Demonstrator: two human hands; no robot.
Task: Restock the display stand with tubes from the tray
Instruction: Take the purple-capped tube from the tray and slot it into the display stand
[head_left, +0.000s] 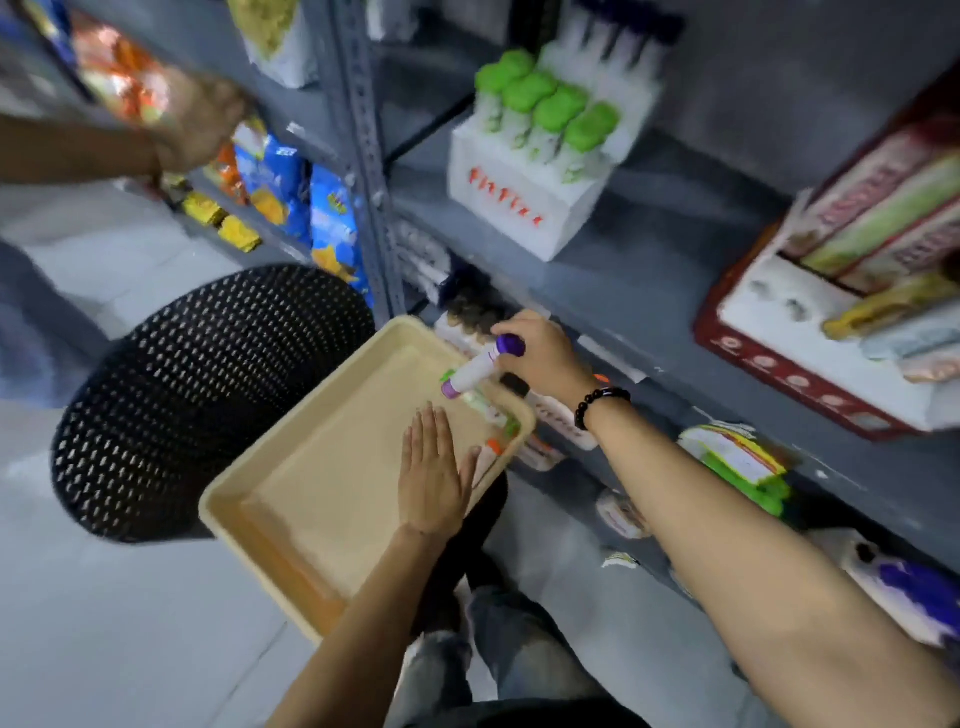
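Right hand (540, 353) grips a purple-capped tube (480, 366) above the far corner of the beige tray (291, 519); left hand (434, 475) lies flat and open on the tray floor, holding nothing. Remaining tubes (488, 415) rest along the tray's far rim. White display stand (524, 202), holding green-capped tubes (550, 111), sits on the grey shelf (649, 270) above.
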